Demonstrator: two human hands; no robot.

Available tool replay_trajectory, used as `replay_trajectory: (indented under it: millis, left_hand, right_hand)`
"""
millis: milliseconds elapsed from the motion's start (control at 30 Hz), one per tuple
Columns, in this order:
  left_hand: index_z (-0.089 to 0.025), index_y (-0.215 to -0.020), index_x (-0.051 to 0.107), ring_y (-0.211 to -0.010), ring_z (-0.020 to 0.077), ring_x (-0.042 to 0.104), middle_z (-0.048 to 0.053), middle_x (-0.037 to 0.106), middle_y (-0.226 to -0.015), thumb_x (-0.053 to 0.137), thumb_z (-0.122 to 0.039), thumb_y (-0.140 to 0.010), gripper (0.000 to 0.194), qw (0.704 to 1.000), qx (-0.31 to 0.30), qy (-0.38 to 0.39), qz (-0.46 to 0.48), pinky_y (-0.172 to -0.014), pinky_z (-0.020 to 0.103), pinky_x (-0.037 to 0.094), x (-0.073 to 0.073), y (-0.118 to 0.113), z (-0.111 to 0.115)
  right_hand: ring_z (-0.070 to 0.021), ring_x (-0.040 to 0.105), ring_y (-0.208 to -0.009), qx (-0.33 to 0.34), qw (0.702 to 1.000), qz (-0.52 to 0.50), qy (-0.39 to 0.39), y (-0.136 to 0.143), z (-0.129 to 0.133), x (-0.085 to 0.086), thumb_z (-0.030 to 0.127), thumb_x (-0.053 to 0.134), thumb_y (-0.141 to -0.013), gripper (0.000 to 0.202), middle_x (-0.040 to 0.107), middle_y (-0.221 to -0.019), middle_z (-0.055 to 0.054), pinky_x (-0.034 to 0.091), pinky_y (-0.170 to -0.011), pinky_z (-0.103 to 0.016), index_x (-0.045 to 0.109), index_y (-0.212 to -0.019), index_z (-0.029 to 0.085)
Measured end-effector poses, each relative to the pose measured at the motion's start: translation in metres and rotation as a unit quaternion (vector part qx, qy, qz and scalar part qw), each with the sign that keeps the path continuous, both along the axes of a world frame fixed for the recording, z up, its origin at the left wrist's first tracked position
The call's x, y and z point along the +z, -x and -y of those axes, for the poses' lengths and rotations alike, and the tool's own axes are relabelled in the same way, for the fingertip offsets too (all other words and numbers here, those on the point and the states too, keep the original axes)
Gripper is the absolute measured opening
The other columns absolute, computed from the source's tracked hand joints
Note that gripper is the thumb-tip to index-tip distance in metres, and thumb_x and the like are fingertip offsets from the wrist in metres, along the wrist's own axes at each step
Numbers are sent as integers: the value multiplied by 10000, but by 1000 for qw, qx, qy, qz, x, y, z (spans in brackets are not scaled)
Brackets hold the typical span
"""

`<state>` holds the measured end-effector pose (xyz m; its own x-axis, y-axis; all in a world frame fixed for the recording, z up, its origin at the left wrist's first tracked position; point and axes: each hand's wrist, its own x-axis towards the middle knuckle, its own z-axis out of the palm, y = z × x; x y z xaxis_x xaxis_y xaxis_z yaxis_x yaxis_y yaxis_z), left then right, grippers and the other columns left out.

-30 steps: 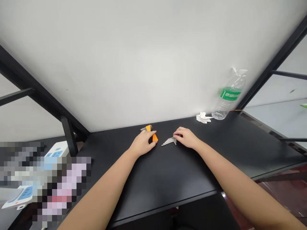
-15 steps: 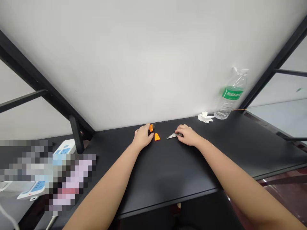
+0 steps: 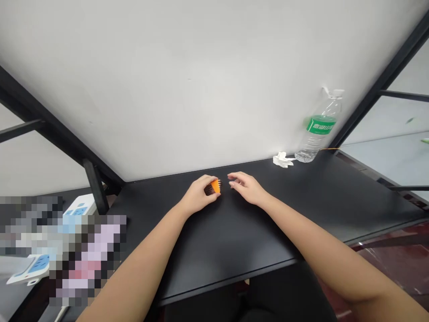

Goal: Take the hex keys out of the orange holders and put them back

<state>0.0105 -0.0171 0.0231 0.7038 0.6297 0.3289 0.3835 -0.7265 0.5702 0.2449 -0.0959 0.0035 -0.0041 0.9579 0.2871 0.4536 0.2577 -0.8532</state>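
Note:
Near the back middle of the black table, my left hand [image 3: 200, 194] has its fingers and thumb wrapped round an orange holder [image 3: 215, 186]. Thin dark pieces stick out of the holder on both sides, partly hidden by the fingers. Just to its right is my right hand [image 3: 247, 187], thumb and fingers apart, with nothing seen between them. A small gap separates its fingertips from the holder.
A clear bottle with a green label [image 3: 321, 124] leans near the wall at the right, beside a crumpled white tissue [image 3: 283, 160]. White power strips [image 3: 79, 208] and a blurred-out pinkish item [image 3: 100, 246] lie at the left. Black frame bars flank the black table [image 3: 231, 246].
The fan of silver keys has left my right hand, which has opened and moved slightly left. The separate orange piece and the orange holder now appear together in my left hand. The view has shifted a little.

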Motion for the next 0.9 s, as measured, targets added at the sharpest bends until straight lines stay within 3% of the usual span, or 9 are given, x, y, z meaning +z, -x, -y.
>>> replay_trajectory:
  millis: [100,167,233,367,533,633,733,833,900]
  left_hand:
    - [-232,-1197,660,-919,180,649,50,685,-1070,704,-325,-812,398,998,-52,33,-13,-860,319,551,9,-10,18]
    - [-229,-1118,673,-823,163,631,30,676,-971,694,-322,-803,329,996,-65,55,-38,-766,291,538,16,-14,27]
    - [-227,-997,679,-751,158,612,16,659,-880,679,-325,-790,229,992,-71,69,-76,-686,275,513,24,-16,34]
    - [-229,-807,650,-650,162,588,8,629,-751,658,-317,-756,102,984,-68,62,-153,-568,266,452,31,-10,43]
    - [-246,-968,681,-750,186,648,20,690,-895,696,-305,-720,255,985,-8,90,-148,-632,278,508,25,9,44]
    - [-240,-1007,683,-738,177,638,14,680,-876,709,-331,-729,294,980,0,129,-152,-644,281,516,25,18,42]
    - [-234,-1016,674,-705,164,614,3,662,-830,727,-328,-720,315,978,9,151,-147,-624,277,500,27,18,44]
    - [-231,-1007,666,-707,152,601,-3,658,-834,734,-312,-724,302,980,-13,159,-122,-639,275,496,28,12,49]
    - [-225,-976,664,-713,145,591,-3,657,-847,729,-294,-735,259,981,-36,161,-103,-650,272,491,27,7,53]
  right_hand:
    - [-148,672,-810,51,990,-100,82,9,4,4,332,627,-933,224,715,-1030,-56,558,-738,-299,678,-1107,201]
    - [-134,648,-699,66,977,-156,129,9,6,3,313,683,-882,168,699,-817,-22,534,-645,-263,660,-980,178]
    - [-117,619,-622,82,966,-187,157,8,7,2,275,721,-824,180,665,-730,7,491,-565,-228,629,-942,175]
    - [-107,619,-587,104,975,-92,172,5,9,0,190,633,-815,201,675,-762,20,456,-518,-203,588,-1011,201]
    - [-130,602,-559,69,984,57,155,-11,11,4,113,592,-756,150,667,-714,22,461,-562,-250,630,-860,214]
    - [-178,613,-710,46,985,120,118,-24,14,11,128,668,-739,88,662,-755,-20,464,-687,-294,676,-743,216]
    - [-217,626,-857,27,983,171,65,-22,19,17,211,707,-790,34,675,-905,-63,471,-796,-334,723,-818,222]
    - [-176,641,-783,79,988,120,61,-4,25,20,312,652,-886,145,681,-1011,-46,498,-733,-317,676,-1006,235]
    - [-129,619,-623,153,980,28,125,9,27,19,336,593,-932,148,674,-992,-16,485,-600,-279,597,-1046,242]
